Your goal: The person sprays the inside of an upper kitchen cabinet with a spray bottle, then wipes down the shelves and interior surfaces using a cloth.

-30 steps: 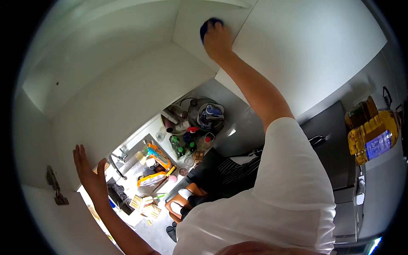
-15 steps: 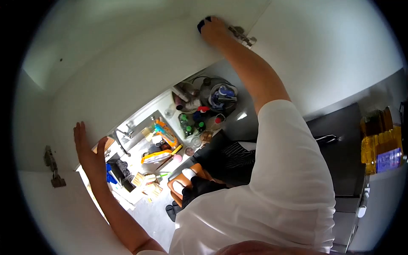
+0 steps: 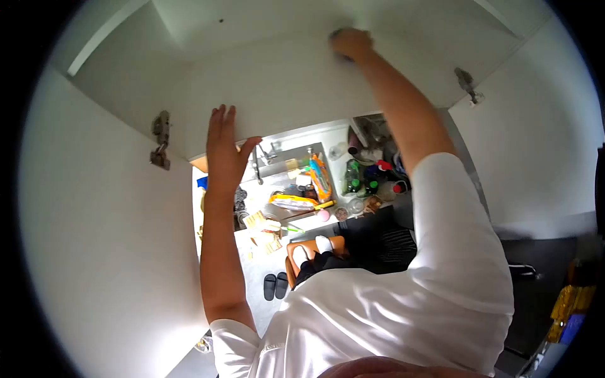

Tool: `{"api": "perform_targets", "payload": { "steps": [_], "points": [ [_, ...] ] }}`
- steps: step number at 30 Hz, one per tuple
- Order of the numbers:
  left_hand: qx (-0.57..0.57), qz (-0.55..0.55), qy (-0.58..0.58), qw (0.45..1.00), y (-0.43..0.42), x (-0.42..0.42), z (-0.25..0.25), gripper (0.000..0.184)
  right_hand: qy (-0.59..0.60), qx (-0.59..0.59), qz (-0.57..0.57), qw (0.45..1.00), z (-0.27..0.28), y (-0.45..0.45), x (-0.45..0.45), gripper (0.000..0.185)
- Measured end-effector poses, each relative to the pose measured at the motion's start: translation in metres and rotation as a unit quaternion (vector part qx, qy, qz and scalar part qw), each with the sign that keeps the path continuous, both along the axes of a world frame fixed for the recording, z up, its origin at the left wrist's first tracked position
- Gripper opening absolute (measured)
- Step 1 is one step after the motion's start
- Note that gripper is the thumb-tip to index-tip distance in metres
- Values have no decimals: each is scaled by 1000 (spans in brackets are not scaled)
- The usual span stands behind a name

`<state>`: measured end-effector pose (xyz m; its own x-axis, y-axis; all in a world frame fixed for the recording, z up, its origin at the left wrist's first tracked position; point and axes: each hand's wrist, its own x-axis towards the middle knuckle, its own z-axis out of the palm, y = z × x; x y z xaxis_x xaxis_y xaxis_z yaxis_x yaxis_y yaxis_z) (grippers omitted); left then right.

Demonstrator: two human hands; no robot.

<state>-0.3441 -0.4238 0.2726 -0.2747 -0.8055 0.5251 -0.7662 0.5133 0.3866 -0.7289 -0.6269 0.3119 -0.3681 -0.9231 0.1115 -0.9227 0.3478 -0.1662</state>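
Note:
My right hand [image 3: 354,44] is closed on a dark blue cloth [image 3: 339,39], partly hidden under the fingers and blurred, pressed on the white inner surface of a cupboard [image 3: 277,82]. Further left, my left hand [image 3: 228,142] rests against the cupboard's lower front edge, its fingers stretched out and the thumb apart, holding nothing. Open white doors stand on both sides, the left door [image 3: 120,227] and the right door [image 3: 542,138], each on metal hinges.
Below are a sink with a faucet [image 3: 257,165], orange packages [image 3: 320,176], green-capped bottles [image 3: 353,177] and a pink ball [image 3: 323,215]. My feet in white socks stand on an orange-brown stool [image 3: 338,244]. Black slippers [image 3: 275,286] lie on the floor. Yellow oil bottles [image 3: 565,305] stand at right.
The view has swung, so the left door and both hinges now show. My right hand has moved with the cloth away from the right hinge, further along the cupboard surface. My left hand stays at the edge.

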Motion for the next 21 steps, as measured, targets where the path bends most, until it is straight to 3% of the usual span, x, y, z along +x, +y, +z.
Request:
{"api": "perform_targets", "payload": {
  "steps": [3,4,5,6,7,9,11,13,14,16,20,21],
  "points": [
    [-49,-3,-19,999,4,0,-1,77,-9,-39,139,989,3,-19,146,39],
    [-59,4,-22,998,7,-1,-1,77,61,26,248,967,16,-7,182,39],
    [-61,12,-25,998,11,0,0,77,36,11,272,962,15,3,217,40],
    [-56,20,-30,998,12,2,1,77,32,-54,371,926,5,17,230,43],
    [-48,25,-36,998,14,5,-1,77,70,-14,429,901,11,35,242,47],
    [-76,18,-31,996,15,16,-5,77,30,13,510,860,19,61,219,45],
    [-73,26,-22,997,23,23,-8,76,-62,35,466,882,11,30,180,45],
    [-77,39,-30,996,37,27,-8,77,94,-141,441,881,-20,-29,155,36],
    [-60,35,-37,997,47,26,-9,76,94,-142,446,879,-7,-31,172,36],
    [-34,18,-35,999,66,25,-11,76,78,13,285,955,22,-45,222,30],
    [-8,0,-23,1000,103,24,-25,69,135,-39,348,927,7,-46,320,28],
    [-1,0,-20,1000,110,24,-27,69,150,-1,389,909,-19,-80,348,28]
  ]
}}
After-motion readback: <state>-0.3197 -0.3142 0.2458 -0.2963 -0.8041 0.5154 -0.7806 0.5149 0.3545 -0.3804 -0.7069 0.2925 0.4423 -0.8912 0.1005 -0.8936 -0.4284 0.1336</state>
